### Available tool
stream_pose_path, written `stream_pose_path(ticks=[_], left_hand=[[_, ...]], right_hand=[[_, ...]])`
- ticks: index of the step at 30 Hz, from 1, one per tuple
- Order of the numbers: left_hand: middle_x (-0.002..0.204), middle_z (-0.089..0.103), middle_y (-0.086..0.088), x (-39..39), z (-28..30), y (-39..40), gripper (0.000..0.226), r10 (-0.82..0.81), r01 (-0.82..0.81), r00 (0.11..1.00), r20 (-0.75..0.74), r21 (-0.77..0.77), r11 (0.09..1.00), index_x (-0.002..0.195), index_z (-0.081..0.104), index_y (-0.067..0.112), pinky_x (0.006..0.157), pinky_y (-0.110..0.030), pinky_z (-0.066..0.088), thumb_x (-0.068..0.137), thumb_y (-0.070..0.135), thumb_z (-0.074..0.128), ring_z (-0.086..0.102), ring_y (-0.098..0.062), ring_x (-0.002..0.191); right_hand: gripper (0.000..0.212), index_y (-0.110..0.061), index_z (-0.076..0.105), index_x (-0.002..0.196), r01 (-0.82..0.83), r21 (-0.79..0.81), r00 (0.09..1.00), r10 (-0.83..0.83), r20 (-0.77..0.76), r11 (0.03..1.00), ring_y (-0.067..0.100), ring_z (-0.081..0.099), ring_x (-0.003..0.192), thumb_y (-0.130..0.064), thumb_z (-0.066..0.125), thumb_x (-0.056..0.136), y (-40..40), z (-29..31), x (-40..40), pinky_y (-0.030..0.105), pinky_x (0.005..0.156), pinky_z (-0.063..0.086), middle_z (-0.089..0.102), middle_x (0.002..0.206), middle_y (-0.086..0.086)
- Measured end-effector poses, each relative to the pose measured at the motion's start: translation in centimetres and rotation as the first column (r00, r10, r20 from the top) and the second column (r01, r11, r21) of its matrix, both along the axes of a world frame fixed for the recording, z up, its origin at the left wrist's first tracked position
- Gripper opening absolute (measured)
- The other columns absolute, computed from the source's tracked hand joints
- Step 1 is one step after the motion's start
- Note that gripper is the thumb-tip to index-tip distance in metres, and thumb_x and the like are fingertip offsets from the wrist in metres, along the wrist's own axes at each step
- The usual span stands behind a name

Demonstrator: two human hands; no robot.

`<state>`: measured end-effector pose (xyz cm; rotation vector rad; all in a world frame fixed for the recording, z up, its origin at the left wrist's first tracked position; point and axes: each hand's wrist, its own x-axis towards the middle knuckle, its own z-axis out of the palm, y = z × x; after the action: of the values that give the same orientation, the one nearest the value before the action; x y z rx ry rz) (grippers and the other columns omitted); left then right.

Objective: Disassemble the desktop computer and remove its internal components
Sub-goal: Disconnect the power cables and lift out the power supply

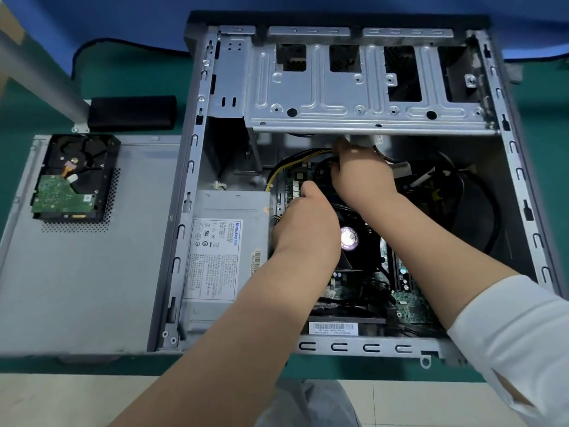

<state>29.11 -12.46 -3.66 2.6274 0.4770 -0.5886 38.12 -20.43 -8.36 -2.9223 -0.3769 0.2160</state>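
The desktop computer case [338, 180] lies on its side on a green table [129, 78], its side open to the camera. Both of the person's hands reach inside it. The left hand [304, 220] rests over the left edge of the motherboard [409, 306], just right of the power supply [224, 245]; its fingers curl downward out of sight, so whether they hold anything cannot be told. The right hand [363, 174] is farther in, just under the edge of the metal drive cage [366, 87], with its fingers curled around a bundle of cables [320, 152], yellow and black, that arc leftward across the board toward the power supply. Between the two forearms sits the black CPU cooler fan [351, 238], its round hub label showing. A thick black cable [489, 211] loops through the right part of the case interior.

The power supply, grey with a printed label, sits in the case's left compartment. A barcode sticker [334, 328] is on the near inner edge of the case.

To the left of the case, the removed grey side panel [92, 272] lies flat on the table, touching the case wall. A hard drive [74, 177] rests on it, circuit board up, over a perforated patch. Beyond the panel are a black block [132, 112] and a slanted grey pole [40, 69]. The right arm wears a white sleeve [517, 340].
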Motion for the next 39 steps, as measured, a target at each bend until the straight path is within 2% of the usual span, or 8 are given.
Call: stream_pose_path(ticks=[4,10,14,20,24,31,35,39], left_hand=[[0.102,0.059,-0.014,-0.2,0.0,0.0,0.033,-0.020,0.019,0.999,0.032,0.014,1.000,0.116,0.030,0.008,0.044,-0.029,0.025,0.087,-0.004,0.041,0.045,-0.024,0.074],[0.086,0.048,-0.009,-0.1,0.2,0.1,0.030,-0.005,0.005,1.000,0.029,0.011,1.000,0.114,0.031,0.008,0.043,-0.028,0.023,0.088,-0.004,0.041,0.041,-0.021,0.068],[0.094,0.055,-0.012,-0.4,0.2,0.1,0.033,-0.021,0.020,0.998,0.051,0.011,1.000,0.116,0.031,0.008,0.043,-0.028,0.021,0.087,-0.004,0.041,0.042,-0.023,0.072],[0.085,0.045,-0.007,-0.2,0.3,0.3,0.026,-0.004,0.005,0.999,0.038,-0.005,1.000,0.114,0.032,0.008,0.044,-0.028,0.019,0.091,0.000,0.039,0.039,-0.019,0.065],[0.093,0.054,-0.012,-0.4,0.3,0.2,0.028,-0.007,0.008,0.999,0.043,-0.004,1.000,0.118,0.031,0.007,0.044,-0.028,0.020,0.092,0.001,0.040,0.040,-0.022,0.069],[0.109,0.059,-0.016,-0.5,0.4,0.3,0.032,-0.002,0.002,1.000,0.029,-0.004,1.000,0.120,0.032,0.006,0.056,-0.034,0.029,0.090,0.000,0.041,0.041,-0.025,0.079],[0.107,0.059,-0.015,-0.4,0.3,0.3,0.031,-0.016,0.016,0.999,0.041,-0.004,1.000,0.119,0.031,0.007,0.052,-0.032,0.027,0.091,0.002,0.043,0.041,-0.024,0.079],[0.090,0.050,-0.010,-0.3,0.2,0.3,0.032,0.001,-0.001,0.999,0.042,-0.003,1.000,0.119,0.032,0.007,0.052,-0.032,0.029,0.090,0.002,0.045,0.040,-0.024,0.078]], right_hand=[[0.024,-0.007,0.048,0.114,0.098,0.087,0.993,-0.091,-0.079,0.991,0.036,0.057,0.095,-0.014,0.047,0.091,-0.3,0.0,0.3,0.033,0.065,0.036,0.059,0.103,0.018],[0.038,-0.009,0.045,0.125,-0.016,-0.050,1.000,0.015,-0.008,0.999,0.034,0.059,0.097,-0.007,0.048,0.087,0.3,0.2,0.1,0.031,0.063,0.035,0.062,0.106,0.016],[0.029,-0.009,0.048,0.116,0.087,0.054,0.992,-0.081,-0.100,0.995,0.034,0.058,0.097,-0.013,0.049,0.088,-0.1,0.3,0.4,0.032,0.065,0.034,0.059,0.105,0.016],[0.043,-0.009,0.044,0.128,-0.051,-0.108,0.999,0.052,0.013,0.993,0.032,0.060,0.098,-0.006,0.050,0.086,0.5,0.4,0.1,0.029,0.064,0.036,0.063,0.107,0.015],[0.030,-0.009,0.047,0.119,0.088,0.044,0.992,-0.083,-0.094,0.995,0.035,0.057,0.100,-0.013,0.048,0.089,-0.1,0.3,0.4,0.032,0.066,0.036,0.059,0.110,0.016],[0.025,-0.006,0.054,0.116,-0.021,0.131,0.997,0.030,-0.065,0.991,0.038,0.058,0.097,-0.011,0.051,0.091,-1.5,-0.2,0.5,0.035,0.073,0.048,0.063,0.103,0.021],[0.025,-0.008,0.059,0.112,0.017,0.088,0.999,-0.014,-0.039,0.996,0.037,0.058,0.097,-0.008,0.054,0.088,-1.5,-0.6,0.9,0.037,0.079,0.052,0.063,0.103,0.020],[0.023,-0.004,0.061,0.108,-0.046,0.023,0.999,0.046,-0.009,0.999,0.037,0.058,0.094,-0.003,0.053,0.087,-1.4,-0.5,1.0,0.030,0.068,0.041,0.063,0.101,0.022]])
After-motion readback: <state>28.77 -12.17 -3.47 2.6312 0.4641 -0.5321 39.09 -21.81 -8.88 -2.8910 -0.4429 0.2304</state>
